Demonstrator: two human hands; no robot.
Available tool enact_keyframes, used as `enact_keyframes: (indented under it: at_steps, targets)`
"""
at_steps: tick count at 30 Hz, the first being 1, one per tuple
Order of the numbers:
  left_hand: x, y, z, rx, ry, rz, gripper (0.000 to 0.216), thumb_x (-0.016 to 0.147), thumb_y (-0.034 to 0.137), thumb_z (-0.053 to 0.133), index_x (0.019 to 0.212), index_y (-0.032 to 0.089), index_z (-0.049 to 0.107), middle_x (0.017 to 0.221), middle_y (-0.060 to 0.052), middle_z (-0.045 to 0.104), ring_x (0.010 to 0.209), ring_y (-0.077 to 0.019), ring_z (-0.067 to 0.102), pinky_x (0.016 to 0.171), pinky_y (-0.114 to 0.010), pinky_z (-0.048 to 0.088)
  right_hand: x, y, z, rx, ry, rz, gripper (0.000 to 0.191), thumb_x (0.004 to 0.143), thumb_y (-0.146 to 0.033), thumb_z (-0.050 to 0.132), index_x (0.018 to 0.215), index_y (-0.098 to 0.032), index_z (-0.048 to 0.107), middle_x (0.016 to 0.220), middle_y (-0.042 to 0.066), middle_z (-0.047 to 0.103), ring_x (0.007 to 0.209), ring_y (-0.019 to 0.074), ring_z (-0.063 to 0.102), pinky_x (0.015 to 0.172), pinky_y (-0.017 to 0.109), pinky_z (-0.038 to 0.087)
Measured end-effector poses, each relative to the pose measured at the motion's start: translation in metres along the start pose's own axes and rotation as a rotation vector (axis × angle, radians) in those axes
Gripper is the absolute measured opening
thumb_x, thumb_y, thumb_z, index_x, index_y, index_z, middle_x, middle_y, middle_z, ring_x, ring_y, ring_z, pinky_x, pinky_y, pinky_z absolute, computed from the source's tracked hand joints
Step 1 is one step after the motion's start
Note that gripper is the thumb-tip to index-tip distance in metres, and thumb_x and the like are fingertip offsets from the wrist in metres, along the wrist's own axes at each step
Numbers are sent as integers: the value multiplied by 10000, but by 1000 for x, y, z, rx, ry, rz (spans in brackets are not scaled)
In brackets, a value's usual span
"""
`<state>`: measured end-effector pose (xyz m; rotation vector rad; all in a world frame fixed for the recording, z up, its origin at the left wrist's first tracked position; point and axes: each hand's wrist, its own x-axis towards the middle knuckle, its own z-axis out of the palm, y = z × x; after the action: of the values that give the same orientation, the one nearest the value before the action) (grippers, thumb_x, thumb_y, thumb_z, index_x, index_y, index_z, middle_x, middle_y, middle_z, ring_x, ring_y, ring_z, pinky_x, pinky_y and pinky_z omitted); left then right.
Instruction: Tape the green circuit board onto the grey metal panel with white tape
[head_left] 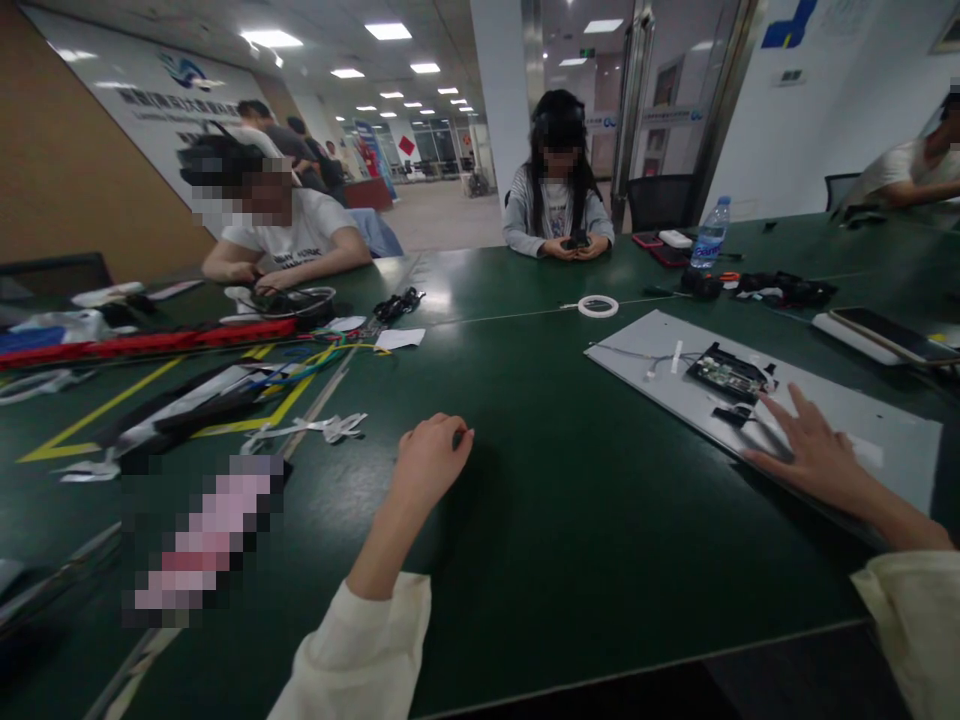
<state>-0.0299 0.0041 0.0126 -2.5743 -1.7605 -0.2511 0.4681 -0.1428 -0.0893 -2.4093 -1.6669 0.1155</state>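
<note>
My right hand (pixel 814 445) is spread over the near edge of a flat grey panel (pixel 825 410), its fingers apart. Its fingertips are close to a green circuit board in a black frame (pixel 729 374) on the panel; whether they touch it I cannot tell. A small black part (pixel 733 415) lies by the board, and a thin grey cable (pixel 637 357) runs to the panel's far left corner. Curled up over the green table (pixel 540 560), my left hand (pixel 435 458) has a dark spot showing between thumb and fingers. What it holds, if anything, is hidden.
A white tape roll (pixel 598 306) lies beyond the panel. At left are paper strips (pixel 330 428), coloured wires (pixel 319 362) and a red strip (pixel 187 340). A water bottle (pixel 710 235) stands at back right. Two people (pixel 559 190) (pixel 277 220) sit across the table.
</note>
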Motion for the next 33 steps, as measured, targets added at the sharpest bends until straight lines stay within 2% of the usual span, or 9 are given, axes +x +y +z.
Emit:
enact_keyframes:
  at_steps: [3, 7, 10, 16, 23, 28, 33]
  targets:
    - [0, -1, 3, -14, -3, 21, 274, 889, 360, 403, 897, 213, 634, 951, -62, 635, 902, -219, 595, 783, -328, 451, -15, -1, 3, -44, 9, -73, 851, 773, -689, 411, 1481, -355, 75, 1550, 30, -139, 1381, 414, 134, 1041, 620, 242]
    - [1, -1, 9, -14, -31, 25, 270, 892, 357, 410, 895, 213, 637, 949, -64, 635, 910, -225, 597, 785, -338, 455, -22, -1, 6, -118, -1, -136, 799, 785, -676, 415, 1471, -377, 133, 1561, 24, -45, 1363, 416, 201, 1060, 610, 217]
    - [2, 0, 11, -10, -50, 24, 267, 892, 356, 415, 905, 212, 640, 964, -68, 633, 920, -224, 595, 788, -336, 456, -22, -1, 8, -135, 24, -133, 787, 803, -681, 376, 1474, -368, 109, 1562, 43, -8, 1355, 407, 233, 1051, 616, 229]
    - [2, 3, 10, -26, -70, 31, 271, 891, 352, 415, 907, 206, 644, 969, -67, 628, 913, -215, 591, 804, -331, 455, -16, -3, 9, -141, 25, -42, 788, 808, -707, 320, 1474, -334, 126, 1549, 125, 73, 1349, 416, 241, 997, 656, 252]
    - [0, 1, 12, -37, -57, 42, 274, 897, 357, 406, 908, 209, 636, 969, -64, 623, 913, -215, 587, 794, -329, 452, -4, 1, 10, -105, 6, 113, 831, 795, -732, 305, 1480, -292, 137, 1532, 186, 92, 1346, 454, 207, 960, 700, 230]
    - [-1, 4, 9, -38, -70, 32, 282, 900, 359, 401, 907, 206, 637, 971, -67, 619, 912, -217, 586, 785, -329, 450, 0, 5, 9, -85, 17, 195, 852, 768, -761, 309, 1470, -295, 183, 1520, 200, 126, 1336, 472, 210, 964, 697, 201]
    - [-2, 7, 6, -30, -78, 18, 272, 896, 351, 411, 919, 204, 639, 977, -70, 617, 909, -219, 590, 779, -330, 449, 1, -3, 9, -46, 40, 287, 868, 737, -790, 306, 1458, -315, 212, 1526, 169, 126, 1345, 458, 194, 964, 712, 165]
